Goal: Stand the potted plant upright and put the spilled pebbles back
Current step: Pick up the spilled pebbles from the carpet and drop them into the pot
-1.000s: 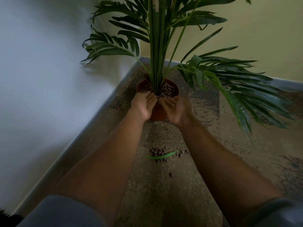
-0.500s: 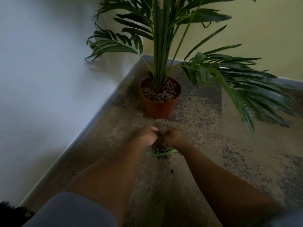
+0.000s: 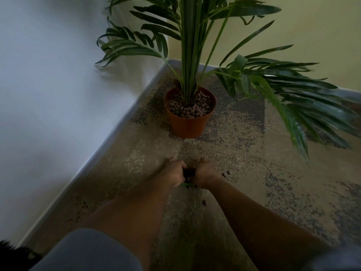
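While one pot [image 3: 189, 122] stands upright, two hands [image 3: 188, 174] cup spilled pebbles [image 3: 188, 173]; three strays [image 3: 226, 174] nearby.

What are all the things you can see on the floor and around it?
plant: one, green, standing upright in the pot
pot: one, orange, on the floor near the corner
pebbles in the pot: many, brown, filling the top
loose pebbles: a few, brown, on the floor beside the right hand and nearer the camera
fallen leaf: one, green, under the hands
floor: speckled beige and grey
walls: two, white and yellow
left hand: cupped, on the floor
right hand: cupped, facing the left
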The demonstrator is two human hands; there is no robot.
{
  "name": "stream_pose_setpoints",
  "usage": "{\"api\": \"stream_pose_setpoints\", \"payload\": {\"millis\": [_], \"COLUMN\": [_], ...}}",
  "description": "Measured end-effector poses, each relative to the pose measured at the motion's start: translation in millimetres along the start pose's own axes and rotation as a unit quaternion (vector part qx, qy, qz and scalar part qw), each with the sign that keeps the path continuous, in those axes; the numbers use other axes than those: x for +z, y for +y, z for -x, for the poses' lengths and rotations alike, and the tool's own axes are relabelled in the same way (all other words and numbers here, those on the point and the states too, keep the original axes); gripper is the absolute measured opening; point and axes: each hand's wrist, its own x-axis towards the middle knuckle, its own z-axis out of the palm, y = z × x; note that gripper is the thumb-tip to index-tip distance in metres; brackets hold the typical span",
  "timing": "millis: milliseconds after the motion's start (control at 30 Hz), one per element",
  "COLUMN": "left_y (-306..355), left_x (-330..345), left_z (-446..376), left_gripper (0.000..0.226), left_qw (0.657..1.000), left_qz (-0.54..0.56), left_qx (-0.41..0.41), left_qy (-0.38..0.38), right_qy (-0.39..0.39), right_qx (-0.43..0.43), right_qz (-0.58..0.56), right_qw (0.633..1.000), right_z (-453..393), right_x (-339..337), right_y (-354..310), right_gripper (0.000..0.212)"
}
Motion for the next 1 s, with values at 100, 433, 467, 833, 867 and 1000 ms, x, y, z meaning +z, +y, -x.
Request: {"api": "stream_pose_setpoints", "payload": {"millis": [100,433,467,833,867,1000], "left_y": [0,1,0,-6,-6,-6], "left_x": [0,7,9,9,8,1], "left_z": [-1,1,0,-7,-7,-7], "left_gripper": [0.044,0.057,0.049,0.021,0.018,0.007], "left_qw": [0.999,0.988,0.986,0.992,0.991,0.925], "left_qz": [0.014,0.128,0.143,0.117,0.131,0.366], "left_qx": [0.017,0.005,0.005,0.013,0.006,-0.088], "left_qy": [-0.026,-0.089,-0.085,-0.035,-0.028,-0.046], "right_qy": [0.002,0.004,0.005,-0.009,-0.012,-0.027], "right_qx": [-0.023,0.002,0.006,0.115,0.155,0.243], "right_qz": [-0.016,-0.07,-0.074,-0.291,-0.373,-0.632], "right_qw": [1.0,0.998,0.997,0.95,0.915,0.736], "right_z": [-1,-5,-5,-5,-5,-3], "right_x": [2,7,8,-2,-3,-6], "right_y": [0,5,5,13,14,13], "right_gripper": [0.036,0.03,0.029,0.019,0.014,0.016]}}
